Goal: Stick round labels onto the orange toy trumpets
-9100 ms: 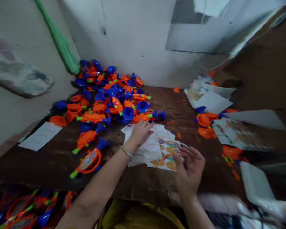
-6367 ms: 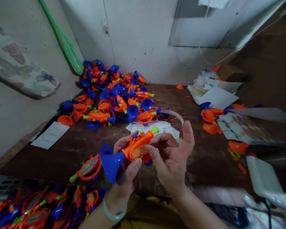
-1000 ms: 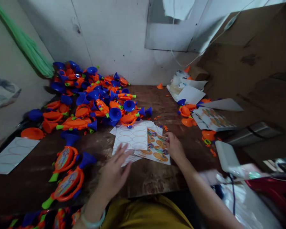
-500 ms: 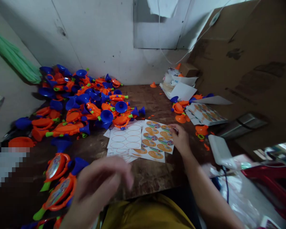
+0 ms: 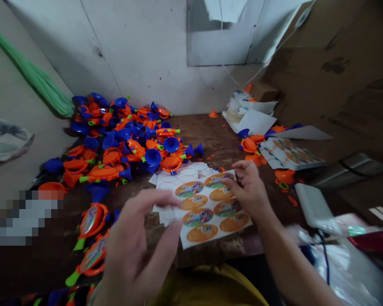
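My right hand (image 5: pixel 249 189) pinches the top right corner of a sheet of round printed stickers (image 5: pixel 207 210), lifted off the table and tilted toward me. The sheet carries orange and multicoloured labels. My left hand (image 5: pixel 137 242), slightly blurred, has its spread fingers at the sheet's left edge, and I cannot tell whether they grip it. Under the sheet lies a stack of white backing sheets with oval outlines (image 5: pixel 178 174). Beyond them spreads a heap of orange and blue toy trumpets (image 5: pixel 127 142). Two labelled trumpets (image 5: pixel 92 223) lie to the left of my left hand.
The dark wooden table (image 5: pixel 217 136) meets a white wall and cardboard at the back. More stickers (image 5: pixel 290 154), trumpet parts (image 5: pixel 250 145) and papers lie at right. A white box with a cable (image 5: pixel 312 203) sits near the right edge. A pixelated patch covers the left.
The sticker sheet has risen off the stack and tilted toward me, held in my right hand. My left hand has moved in to the sheet's left edge.
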The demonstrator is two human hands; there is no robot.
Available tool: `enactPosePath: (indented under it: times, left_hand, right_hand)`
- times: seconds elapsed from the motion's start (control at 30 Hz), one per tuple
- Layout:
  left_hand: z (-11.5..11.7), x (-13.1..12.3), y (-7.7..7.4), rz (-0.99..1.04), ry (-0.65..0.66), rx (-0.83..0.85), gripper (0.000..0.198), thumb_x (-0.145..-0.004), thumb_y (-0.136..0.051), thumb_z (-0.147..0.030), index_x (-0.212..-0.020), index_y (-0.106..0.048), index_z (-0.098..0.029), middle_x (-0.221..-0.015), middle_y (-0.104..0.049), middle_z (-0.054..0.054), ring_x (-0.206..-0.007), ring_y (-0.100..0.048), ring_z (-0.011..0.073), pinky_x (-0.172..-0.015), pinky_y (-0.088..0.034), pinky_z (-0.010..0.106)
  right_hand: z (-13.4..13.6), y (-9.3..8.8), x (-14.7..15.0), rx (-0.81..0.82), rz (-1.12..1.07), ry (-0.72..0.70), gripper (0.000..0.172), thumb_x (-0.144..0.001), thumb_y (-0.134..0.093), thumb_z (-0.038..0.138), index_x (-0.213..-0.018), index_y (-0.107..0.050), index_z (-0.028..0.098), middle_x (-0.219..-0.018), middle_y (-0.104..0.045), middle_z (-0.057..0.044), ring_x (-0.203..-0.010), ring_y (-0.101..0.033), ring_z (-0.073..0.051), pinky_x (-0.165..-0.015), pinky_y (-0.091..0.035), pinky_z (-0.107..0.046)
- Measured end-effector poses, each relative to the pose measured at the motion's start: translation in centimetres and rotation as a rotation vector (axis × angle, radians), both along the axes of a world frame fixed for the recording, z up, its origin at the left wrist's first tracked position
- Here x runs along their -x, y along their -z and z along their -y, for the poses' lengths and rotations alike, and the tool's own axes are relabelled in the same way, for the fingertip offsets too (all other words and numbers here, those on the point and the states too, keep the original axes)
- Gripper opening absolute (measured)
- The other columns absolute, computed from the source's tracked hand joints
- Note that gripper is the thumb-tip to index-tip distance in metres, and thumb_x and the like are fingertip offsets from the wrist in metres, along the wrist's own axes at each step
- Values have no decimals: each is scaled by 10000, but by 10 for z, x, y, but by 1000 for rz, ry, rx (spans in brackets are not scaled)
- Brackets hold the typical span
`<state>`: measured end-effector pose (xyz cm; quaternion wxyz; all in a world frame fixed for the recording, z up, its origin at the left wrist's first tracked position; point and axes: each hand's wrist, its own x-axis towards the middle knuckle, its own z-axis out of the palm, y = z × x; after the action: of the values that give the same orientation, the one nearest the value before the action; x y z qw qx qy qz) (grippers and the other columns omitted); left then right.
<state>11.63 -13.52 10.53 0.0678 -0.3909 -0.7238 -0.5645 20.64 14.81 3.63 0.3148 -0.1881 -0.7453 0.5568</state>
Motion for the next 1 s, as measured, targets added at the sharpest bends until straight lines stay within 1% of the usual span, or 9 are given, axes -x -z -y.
enactPosePath:
  times: [0.1,0.2,0.33,0.43,0.53,0.67,0.73,0.87,1.0]
  left_hand:
    - [-30,27,19,-8,120,184,395,-915,-837,-281,-1305,-781,-250,-1122,-837,69,-1010,-793,252,-860,-643,344]
    - [-39,37,43,236,235,241,437,-1020,-686,-279,-1452,-736,-242,-787,-780,-5,-638,-705,163,-583,-545,247]
    - [-30,29,59,289,-61,-6,373,-1044,-705,-311,-1396,-797,-231,-1005,-860,44,-820,-775,169,-746,-609,250]
    - [-26,23,58,266,-225,-91,229,-1008,-754,-329,-1155,-893,-222,-1098,-882,69,-941,-817,207,-854,-645,278]
    - [-22,20,54,349,-251,-88,243,-978,-798,-357,-1160,-898,-231,-1108,-885,66,-975,-829,222,-895,-660,293]
    - [-13,16,50,463,-77,-56,434,-907,-877,-357,-1318,-850,-220,-946,-876,41,-783,-812,205,-724,-670,268]
    - [-8,14,50,379,-69,-45,415,-912,-862,-311,-1318,-850,-223,-928,-879,41,-762,-814,202,-723,-670,262]
    - [-5,14,56,150,-189,-37,206,-938,-833,-264,-1134,-899,-268,-948,-892,40,-784,-834,196,-756,-656,237]
    - [-6,14,58,112,-226,-66,59,-932,-839,-263,-948,-894,-281,-850,-877,13,-669,-804,177,-646,-617,210]
  right_hand:
    - [22,-14,12,42,20,-251,467,-896,-886,447,-1185,-543,315,-801,-720,61,-672,-670,-175,-606,-519,-280]
    - [18,-20,22,67,-81,-318,459,-859,-942,473,-1132,-614,305,-933,-780,23,-790,-708,-173,-718,-577,-296]
    - [8,-10,16,154,-250,-153,318,-923,-876,585,-960,-769,288,-1266,-763,-48,-1171,-726,-207,-957,-617,-335]
    - [30,5,5,193,-126,-353,315,-901,-896,591,-1050,-870,315,-1443,-685,-68,-1342,-690,-257,-1014,-639,-370]
    - [59,13,1,255,-73,-437,402,-889,-915,564,-1216,-846,341,-1242,-753,-49,-1103,-764,-223,-893,-675,-361]
    - [73,8,3,252,-87,-269,395,-914,-903,405,-1281,-779,330,-954,-756,26,-737,-693,-141,-651,-610,-252]
    - [72,3,4,152,-124,-207,409,-926,-873,319,-1318,-759,319,-946,-766,20,-733,-700,-152,-633,-597,-251]
    - [68,-4,1,-270,-196,-29,275,-957,-795,166,-1173,-833,332,-944,-761,2,-816,-713,-181,-744,-614,-300]
    - [69,-8,-1,-597,-189,132,185,-1018,-745,221,-1082,-856,353,-1009,-689,-38,-897,-682,-227,-758,-611,-365]
